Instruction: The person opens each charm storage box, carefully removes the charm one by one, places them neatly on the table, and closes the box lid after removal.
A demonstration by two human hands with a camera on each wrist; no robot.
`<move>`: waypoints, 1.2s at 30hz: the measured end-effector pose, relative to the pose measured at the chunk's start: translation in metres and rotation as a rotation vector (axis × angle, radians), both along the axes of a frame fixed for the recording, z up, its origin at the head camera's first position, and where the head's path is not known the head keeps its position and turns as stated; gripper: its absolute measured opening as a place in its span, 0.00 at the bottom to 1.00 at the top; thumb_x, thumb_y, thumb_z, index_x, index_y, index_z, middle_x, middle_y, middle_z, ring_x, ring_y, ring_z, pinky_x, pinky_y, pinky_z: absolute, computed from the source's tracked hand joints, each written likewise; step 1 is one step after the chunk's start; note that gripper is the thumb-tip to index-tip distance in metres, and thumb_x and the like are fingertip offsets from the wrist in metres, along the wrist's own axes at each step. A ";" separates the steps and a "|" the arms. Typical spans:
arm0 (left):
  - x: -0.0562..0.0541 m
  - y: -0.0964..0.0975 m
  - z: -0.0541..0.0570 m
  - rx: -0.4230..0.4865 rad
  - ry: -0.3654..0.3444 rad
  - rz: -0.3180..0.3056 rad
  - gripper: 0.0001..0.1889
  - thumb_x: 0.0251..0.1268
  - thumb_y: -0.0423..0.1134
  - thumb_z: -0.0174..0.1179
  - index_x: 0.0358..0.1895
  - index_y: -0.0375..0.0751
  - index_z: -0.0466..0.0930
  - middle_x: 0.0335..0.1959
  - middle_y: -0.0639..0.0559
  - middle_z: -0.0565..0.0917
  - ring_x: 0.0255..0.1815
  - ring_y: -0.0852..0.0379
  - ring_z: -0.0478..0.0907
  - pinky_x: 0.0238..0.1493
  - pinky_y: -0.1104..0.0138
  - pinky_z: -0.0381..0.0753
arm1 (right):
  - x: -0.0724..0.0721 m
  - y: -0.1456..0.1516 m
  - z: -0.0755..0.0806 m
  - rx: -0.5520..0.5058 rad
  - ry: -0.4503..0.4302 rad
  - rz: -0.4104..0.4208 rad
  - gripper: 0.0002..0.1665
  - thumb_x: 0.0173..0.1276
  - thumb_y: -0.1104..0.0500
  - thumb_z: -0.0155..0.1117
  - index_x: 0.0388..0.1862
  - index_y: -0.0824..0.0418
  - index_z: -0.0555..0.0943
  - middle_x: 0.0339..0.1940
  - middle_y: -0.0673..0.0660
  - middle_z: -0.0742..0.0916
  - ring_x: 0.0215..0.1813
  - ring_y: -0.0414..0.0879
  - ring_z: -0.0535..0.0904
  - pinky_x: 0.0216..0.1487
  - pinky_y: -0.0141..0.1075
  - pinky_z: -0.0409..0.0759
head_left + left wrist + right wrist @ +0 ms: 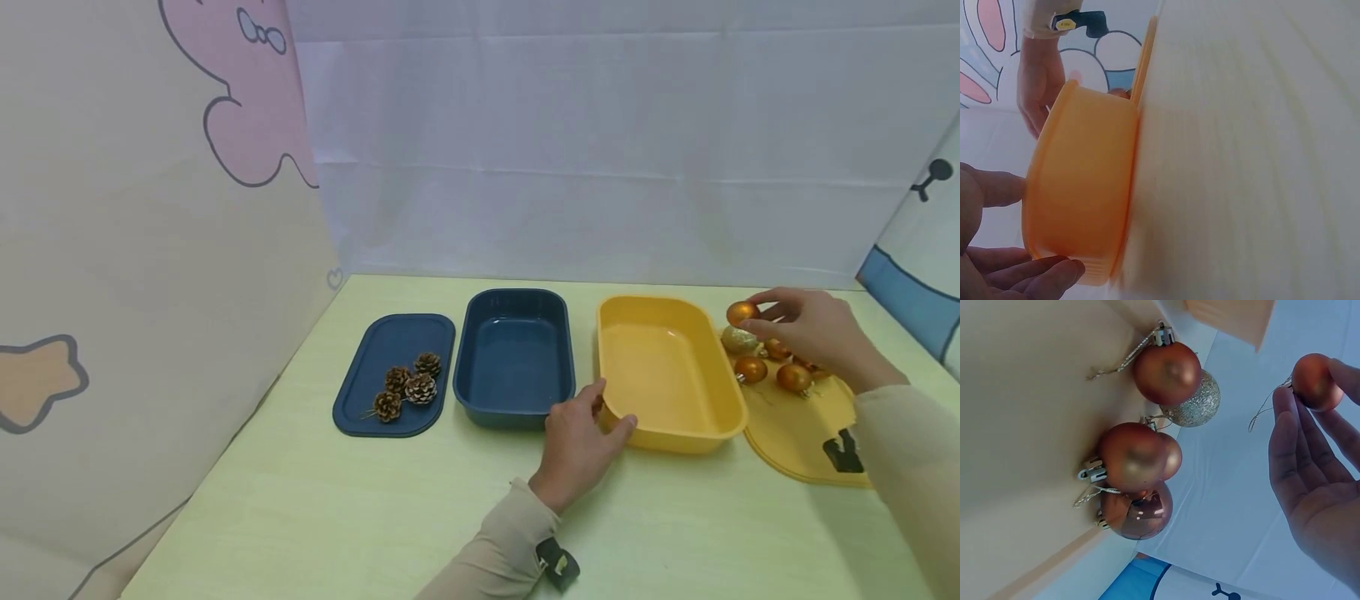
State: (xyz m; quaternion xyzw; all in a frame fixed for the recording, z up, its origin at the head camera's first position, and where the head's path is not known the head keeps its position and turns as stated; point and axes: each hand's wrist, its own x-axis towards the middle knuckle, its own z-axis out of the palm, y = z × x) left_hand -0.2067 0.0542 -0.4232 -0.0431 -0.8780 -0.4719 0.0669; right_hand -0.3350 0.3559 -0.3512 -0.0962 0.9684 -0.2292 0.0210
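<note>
My right hand [813,333] pinches an orange Christmas bauble [742,314] by thumb and fingertips, above the yellow lid. In the right wrist view this bauble [1317,382] has its silvery string hanging loose. Below lie several orange baubles [1169,374], one of them shiny, and a glittery gold bauble [1196,403]. With its thumb at the front rim and fingers round the near left corner, my left hand [577,446] holds the yellow bin [671,442]. The left wrist view shows that bin's outer wall [1082,175] upright on the table.
The yellow lid [795,450] lies right of the yellow bin. A dark blue bin [513,417] stands to its left. Farther left, several pine cones [420,388] sit on a dark blue lid [375,358]. White cloth [600,150] hangs behind the pale table [315,508].
</note>
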 end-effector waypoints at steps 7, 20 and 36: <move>0.000 0.000 0.000 0.000 -0.010 -0.005 0.30 0.63 0.48 0.69 0.67 0.42 0.76 0.55 0.48 0.88 0.53 0.58 0.84 0.54 0.71 0.84 | 0.011 0.017 -0.012 0.045 -0.001 0.029 0.34 0.71 0.43 0.64 0.63 0.69 0.76 0.50 0.75 0.86 0.44 0.63 0.85 0.36 0.44 0.85; -0.002 -0.003 0.001 0.003 -0.002 -0.013 0.31 0.62 0.49 0.70 0.67 0.41 0.77 0.52 0.46 0.89 0.50 0.56 0.85 0.52 0.71 0.84 | 0.030 0.035 -0.036 0.084 0.041 0.051 0.32 0.67 0.48 0.71 0.56 0.73 0.79 0.41 0.71 0.89 0.41 0.61 0.86 0.38 0.53 0.85; -0.001 -0.003 0.000 -0.018 0.021 -0.023 0.30 0.63 0.49 0.69 0.67 0.41 0.77 0.51 0.47 0.88 0.49 0.59 0.83 0.51 0.71 0.83 | 0.041 0.039 -0.058 0.134 0.061 0.077 0.28 0.59 0.51 0.77 0.48 0.70 0.83 0.32 0.60 0.89 0.31 0.49 0.83 0.30 0.38 0.79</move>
